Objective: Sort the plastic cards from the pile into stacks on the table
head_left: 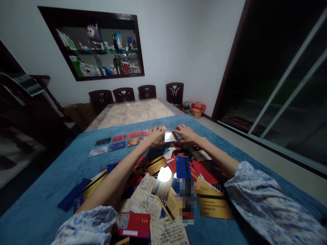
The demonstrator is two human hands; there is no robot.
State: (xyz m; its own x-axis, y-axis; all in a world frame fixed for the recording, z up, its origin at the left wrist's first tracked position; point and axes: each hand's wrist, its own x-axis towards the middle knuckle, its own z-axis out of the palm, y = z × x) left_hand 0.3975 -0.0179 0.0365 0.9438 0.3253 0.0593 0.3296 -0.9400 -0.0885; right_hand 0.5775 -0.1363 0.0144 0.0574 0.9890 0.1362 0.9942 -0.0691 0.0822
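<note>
Between my two hands is a card (169, 136) whose face is washed out by glare. My left hand (155, 136) is closed at its left end, fingers bent. On the opposite end, my right hand (188, 135) pinches the right edge with curled fingers. Rows of cards lie face up to the left, among them a black card (103, 141), a red card (119, 138), a blue card (117, 146) and a silver card (98, 151). Below my hands spreads a heap of mixed cards, with a gold card (216, 205) and a blue card with a dark stripe (183, 166) on it.
A blue cloth (63, 163) covers the near part of the long table (135, 111). Dark wooden chairs (123, 95) stand at its far end. An orange bucket (196, 113) sits on the floor by the wall. Glass sliding doors (281, 85) are on the right.
</note>
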